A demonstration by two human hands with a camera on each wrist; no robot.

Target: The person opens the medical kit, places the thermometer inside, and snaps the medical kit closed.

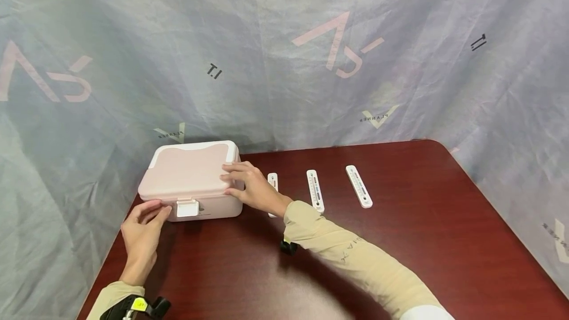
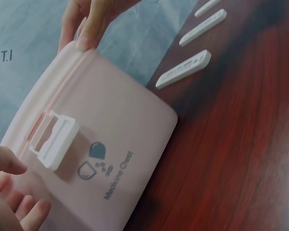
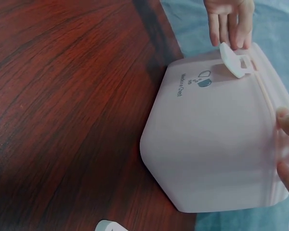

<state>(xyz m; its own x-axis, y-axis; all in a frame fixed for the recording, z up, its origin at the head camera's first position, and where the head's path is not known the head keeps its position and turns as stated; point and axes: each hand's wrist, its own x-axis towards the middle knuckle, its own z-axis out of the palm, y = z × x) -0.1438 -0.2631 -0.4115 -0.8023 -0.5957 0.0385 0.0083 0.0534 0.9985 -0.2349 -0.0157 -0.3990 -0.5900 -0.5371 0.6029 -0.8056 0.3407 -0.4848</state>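
A pale pink medicine chest (image 1: 186, 169) with a white-trimmed lid stands at the table's left, its lid down. "Medicine Chest" and a capsule picture are printed on the front. The white latch (image 2: 58, 144) sticks outward from the front face. My left hand (image 1: 144, 233) is at the front left, its fingertips right at the lid seam beside the latch and its fingers loosely bent. My right hand (image 1: 253, 184) holds the chest's right end, fingers over the lid and thumb at the front corner, close to the seam.
Three white thermometers lie in a row right of the chest: the near one (image 1: 273, 181) partly behind my right hand, then a middle one (image 1: 315, 191) and a far one (image 1: 358, 186). A printed grey cloth (image 1: 275, 63) hangs behind the dark red table (image 1: 400, 241).
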